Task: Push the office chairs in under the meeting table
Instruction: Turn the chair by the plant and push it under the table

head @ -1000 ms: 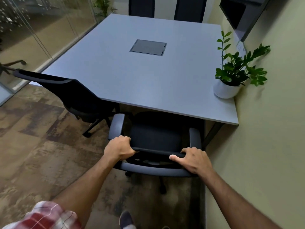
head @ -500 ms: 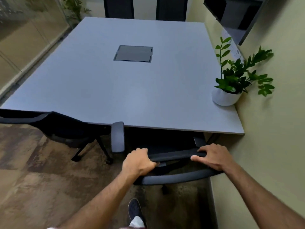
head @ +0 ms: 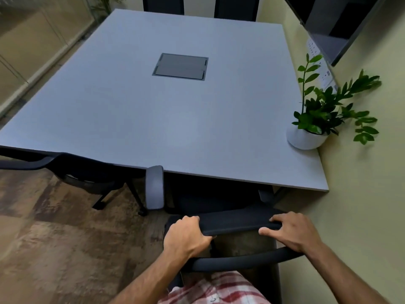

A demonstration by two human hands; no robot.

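A black office chair (head: 236, 222) stands at the near edge of the grey meeting table (head: 153, 119). Its seat is mostly hidden under the tabletop, and its grey left armrest (head: 154, 187) touches the table edge. My left hand (head: 186, 235) grips the left end of the chair's backrest top. My right hand (head: 291, 232) holds the right end, fingers over the top. A second black chair (head: 72, 167) stands to the left, turned sideways, its backrest level with the table edge.
A potted plant in a white pot (head: 306, 137) sits on the table's right side against the green wall. A screen (head: 341, 20) hangs on that wall. Two dark chair backs (head: 162, 3) show at the far end. A glass partition (head: 32, 47) runs along the left.
I have stepped closer and the chair has rolled forward: its seat, open to view a second ago, is now under the table. Both hands kept their hold on the backrest.
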